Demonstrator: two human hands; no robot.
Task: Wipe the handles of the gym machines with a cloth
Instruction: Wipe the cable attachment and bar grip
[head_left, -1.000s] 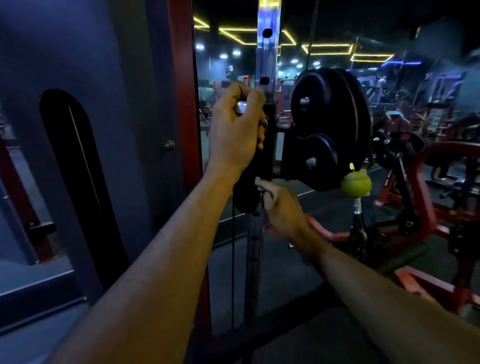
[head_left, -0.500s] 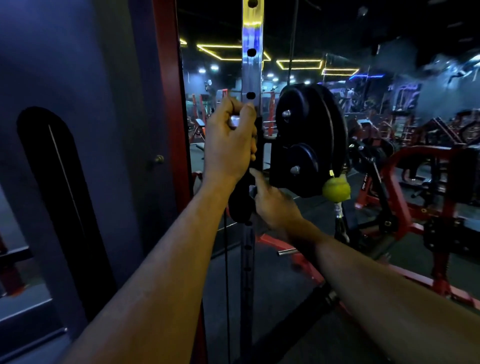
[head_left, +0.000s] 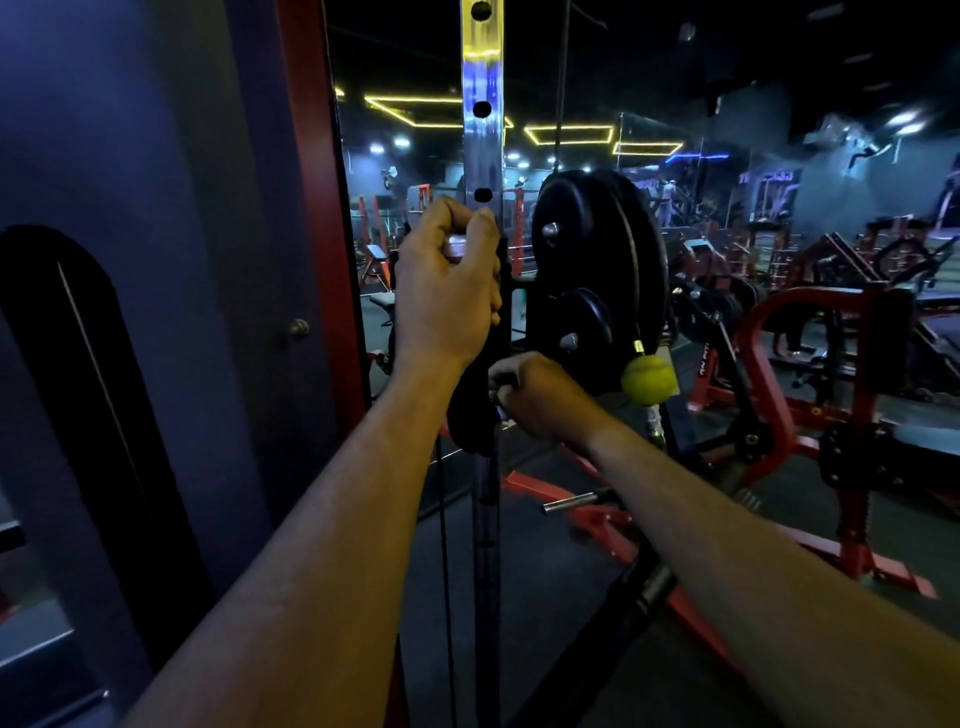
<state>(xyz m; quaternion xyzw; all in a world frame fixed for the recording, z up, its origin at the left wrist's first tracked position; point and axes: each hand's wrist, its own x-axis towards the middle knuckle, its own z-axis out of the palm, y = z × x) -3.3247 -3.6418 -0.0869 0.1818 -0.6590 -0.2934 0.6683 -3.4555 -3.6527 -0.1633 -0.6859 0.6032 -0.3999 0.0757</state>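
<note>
**Both hands on the cable column's adjuster, no cloth in sight**

Dim gym floor and a dark wall panel frame the near view, with both forearms reaching up from the bottom edge toward a perforated steel upright (head_left: 483, 130). Closest of the two, the right hand (head_left: 540, 397) sits low against the post, its fingers curled round a small dark fitting; what exactly it grips is too dark to tell. Higher up, the left hand (head_left: 447, 291) holds a short metal handle (head_left: 457, 245), fingers wrapped over it and thumb closed on top. Beyond them hang black weight plates (head_left: 587, 270) and a yellow-green ball (head_left: 649, 379) on the cable; red machines fill the far room.

No cloth shows in either hand, so the wiping cannot be confirmed. To do this step well, the person would want cloth between palm and handle, and to twist along its full length.

Compared with half a second earlier, the right hand has slid slightly lower on the post, while the left keeps its grip on the handle.
</note>
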